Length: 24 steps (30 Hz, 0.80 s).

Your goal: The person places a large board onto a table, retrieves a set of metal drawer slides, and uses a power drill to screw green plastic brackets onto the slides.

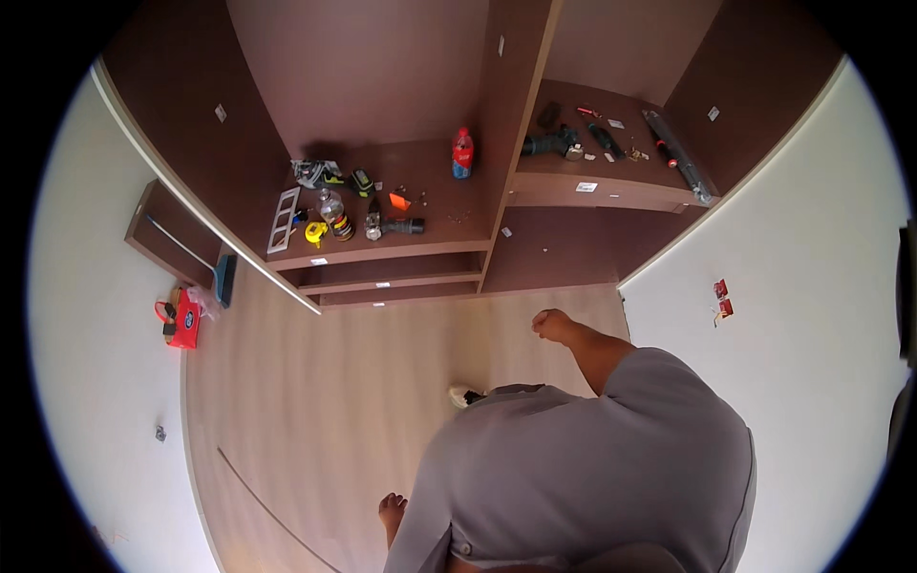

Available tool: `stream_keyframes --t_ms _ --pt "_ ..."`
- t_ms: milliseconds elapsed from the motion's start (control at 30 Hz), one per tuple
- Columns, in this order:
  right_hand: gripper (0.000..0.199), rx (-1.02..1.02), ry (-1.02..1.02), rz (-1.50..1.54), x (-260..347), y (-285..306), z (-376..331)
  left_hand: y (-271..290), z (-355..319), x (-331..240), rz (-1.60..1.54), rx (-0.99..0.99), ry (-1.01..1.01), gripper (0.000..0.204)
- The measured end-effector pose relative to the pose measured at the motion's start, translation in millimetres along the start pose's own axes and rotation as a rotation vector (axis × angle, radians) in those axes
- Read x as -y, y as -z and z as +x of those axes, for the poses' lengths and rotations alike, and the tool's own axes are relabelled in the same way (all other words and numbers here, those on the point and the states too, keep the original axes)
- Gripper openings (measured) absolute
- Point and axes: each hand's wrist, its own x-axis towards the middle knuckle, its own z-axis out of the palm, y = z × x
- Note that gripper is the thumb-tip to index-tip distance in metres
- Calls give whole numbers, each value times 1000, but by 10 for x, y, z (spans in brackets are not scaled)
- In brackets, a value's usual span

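Observation:
My right hand (551, 326) hangs over the floor in front of the cabinet, its fingers curled in and nothing seen in them. Low in the picture, beside my grey shirt, is my left hand (393, 509), small in view with fingers bent inward and no object visible in it. Neither hand touches the brown cabinet (544, 229). On its left shelf are a yellow tape measure (315, 232), a clear bottle (334, 214), a power tool (394, 225) and a red-capped drink bottle (462, 153).
The right shelf holds a dark power tool (551, 144) and a long wrapped bar (678, 158). A broom (223, 277) and a red bag (185, 320) stand by the left wall. A thin strip (272, 516) lies on the floor. Red packets (723, 298) show against the right wall.

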Motion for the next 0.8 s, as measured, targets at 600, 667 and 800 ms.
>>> stream_keyframes --t_ms 600,667,800 --pt "54 -685 626 -978 2443 3571 1709 -2010 -1 -905 664 -47 -166 31" --pt "54 -483 505 -1174 2536 3642 1890 -2228 -15 -1217 670 -116 -396 31" --pt "54 -302 363 -1050 2664 3733 2019 -2517 -372 -1695 205 -79 -368 25"
